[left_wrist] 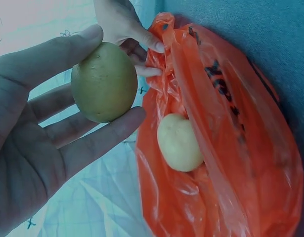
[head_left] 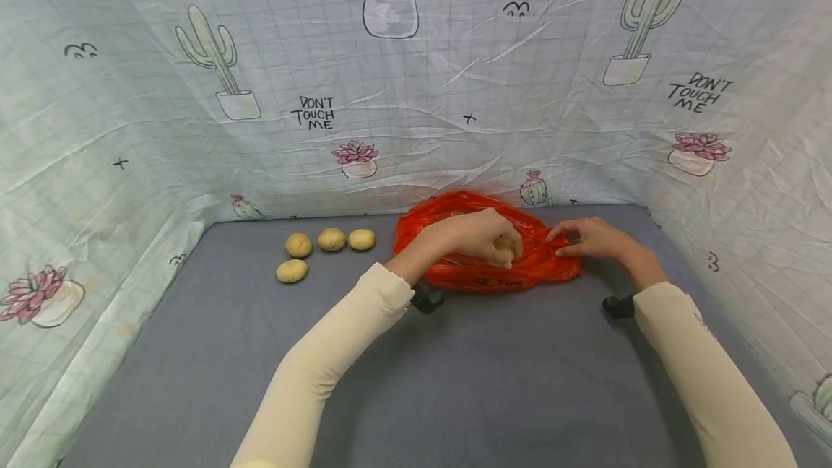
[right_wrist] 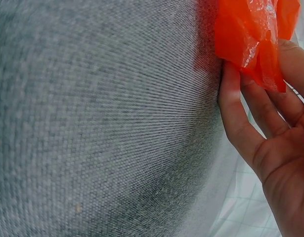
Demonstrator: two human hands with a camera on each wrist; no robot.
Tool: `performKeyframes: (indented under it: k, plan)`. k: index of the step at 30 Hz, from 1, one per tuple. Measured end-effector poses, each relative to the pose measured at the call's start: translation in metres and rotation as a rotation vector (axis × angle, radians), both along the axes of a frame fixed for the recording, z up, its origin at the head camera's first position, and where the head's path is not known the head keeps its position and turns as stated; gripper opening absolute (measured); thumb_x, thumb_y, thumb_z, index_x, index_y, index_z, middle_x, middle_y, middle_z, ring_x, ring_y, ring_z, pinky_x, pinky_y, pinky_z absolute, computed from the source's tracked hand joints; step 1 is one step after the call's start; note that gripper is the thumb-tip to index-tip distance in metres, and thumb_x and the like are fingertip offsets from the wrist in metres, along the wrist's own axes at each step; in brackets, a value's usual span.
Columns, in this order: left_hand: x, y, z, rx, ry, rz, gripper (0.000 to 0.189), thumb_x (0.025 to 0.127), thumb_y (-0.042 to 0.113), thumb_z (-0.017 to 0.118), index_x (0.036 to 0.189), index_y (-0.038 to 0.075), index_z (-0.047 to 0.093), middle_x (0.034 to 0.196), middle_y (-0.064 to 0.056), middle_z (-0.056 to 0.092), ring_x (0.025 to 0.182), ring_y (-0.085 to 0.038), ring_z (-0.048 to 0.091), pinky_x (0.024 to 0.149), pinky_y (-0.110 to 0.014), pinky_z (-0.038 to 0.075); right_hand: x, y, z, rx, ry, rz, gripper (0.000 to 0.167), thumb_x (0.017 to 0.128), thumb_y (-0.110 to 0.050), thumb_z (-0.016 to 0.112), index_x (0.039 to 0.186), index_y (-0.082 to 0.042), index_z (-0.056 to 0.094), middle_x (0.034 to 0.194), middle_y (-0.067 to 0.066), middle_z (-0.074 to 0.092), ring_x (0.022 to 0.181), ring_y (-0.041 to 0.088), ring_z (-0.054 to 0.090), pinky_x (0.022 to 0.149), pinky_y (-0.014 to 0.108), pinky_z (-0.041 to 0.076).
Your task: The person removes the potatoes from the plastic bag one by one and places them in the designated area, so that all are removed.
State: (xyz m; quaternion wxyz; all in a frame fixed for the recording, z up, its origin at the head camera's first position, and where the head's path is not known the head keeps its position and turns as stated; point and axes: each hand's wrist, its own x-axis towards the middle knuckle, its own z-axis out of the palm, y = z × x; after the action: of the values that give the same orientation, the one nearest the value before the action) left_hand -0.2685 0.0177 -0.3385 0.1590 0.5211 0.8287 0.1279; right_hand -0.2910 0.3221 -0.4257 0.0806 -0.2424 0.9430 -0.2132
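Note:
A potato point(left_wrist: 105, 83) is pinched between the thumb and fingers of my left hand point(head_left: 486, 235), just above the mouth of a red plastic bag point(head_left: 455, 276). In the left wrist view a second potato point(left_wrist: 179, 142) lies inside the bag's opening. My right hand point(head_left: 594, 238) holds the bag's gathered right end between thumb and fingers; in the right wrist view a loose flap of red plastic point(right_wrist: 263, 54) hangs there. The bag lies on its side near the back of the table, with dark print on its front.
Several potatoes sit on the grey table point(head_left: 455, 381) left of the bag, three in a row, including a middle one point(head_left: 331, 239), and one in front point(head_left: 292, 271). A printed cloth point(head_left: 422, 92) hangs behind and at both sides. Each wrist wears a black camera mount.

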Motion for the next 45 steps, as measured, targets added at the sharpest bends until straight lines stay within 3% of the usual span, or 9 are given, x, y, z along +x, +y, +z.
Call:
performKeyframes:
  k: [9, 17, 28, 35, 45]
  plan:
    - [0.008, -0.031, 0.002, 0.083, 0.064, 0.066, 0.023, 0.092, 0.029, 0.078, 0.113, 0.021, 0.077, 0.108, 0.01, 0.07, 0.097, -0.007, 0.057, 0.084, -0.022, 0.047, -0.001, -0.001, -0.001, 0.012, 0.001, -0.002, 0.028, 0.09, -0.024, 0.08, 0.116, -0.017, 0.074, 0.117, 0.01, 0.07, 0.097, 0.024, 0.06, 0.083, 0.043, 0.048]
    - [0.011, -0.06, 0.003, 0.076, 0.116, 0.102, 0.026, 0.093, 0.028, 0.076, 0.117, 0.018, 0.076, 0.119, 0.005, 0.07, 0.108, -0.01, 0.059, 0.091, -0.025, 0.047, -0.001, -0.001, 0.0, 0.015, -0.002, -0.004, 0.029, 0.089, -0.023, 0.08, 0.117, -0.017, 0.073, 0.118, 0.012, 0.07, 0.097, 0.025, 0.06, 0.083, 0.043, 0.048]
    - [0.019, -0.097, 0.004, 0.154, 0.196, 0.133, 0.023, 0.092, 0.025, 0.077, 0.112, 0.012, 0.077, 0.114, 0.0, 0.072, 0.107, -0.014, 0.064, 0.094, -0.028, 0.05, -0.001, -0.001, -0.001, 0.019, 0.007, -0.008, 0.028, 0.088, -0.022, 0.081, 0.116, -0.018, 0.074, 0.118, 0.012, 0.07, 0.099, 0.026, 0.061, 0.085, 0.046, 0.048]
    - [0.025, -0.12, 0.004, 0.212, 0.208, 0.176, 0.021, 0.092, 0.022, 0.078, 0.109, 0.01, 0.077, 0.113, -0.002, 0.072, 0.106, -0.016, 0.066, 0.095, -0.031, 0.051, 0.0, -0.001, 0.0, 0.024, 0.011, 0.009, 0.028, 0.09, -0.023, 0.08, 0.117, -0.017, 0.073, 0.122, 0.015, 0.069, 0.108, 0.034, 0.063, 0.089, 0.052, 0.05]
    - [0.029, -0.138, 0.003, 0.215, 0.188, 0.211, 0.021, 0.091, 0.021, 0.078, 0.109, 0.011, 0.077, 0.113, -0.001, 0.072, 0.108, -0.017, 0.065, 0.096, -0.034, 0.052, 0.0, -0.002, 0.0, 0.02, 0.001, 0.007, 0.029, 0.09, -0.024, 0.08, 0.117, -0.017, 0.073, 0.124, 0.015, 0.069, 0.111, 0.036, 0.063, 0.091, 0.055, 0.049]
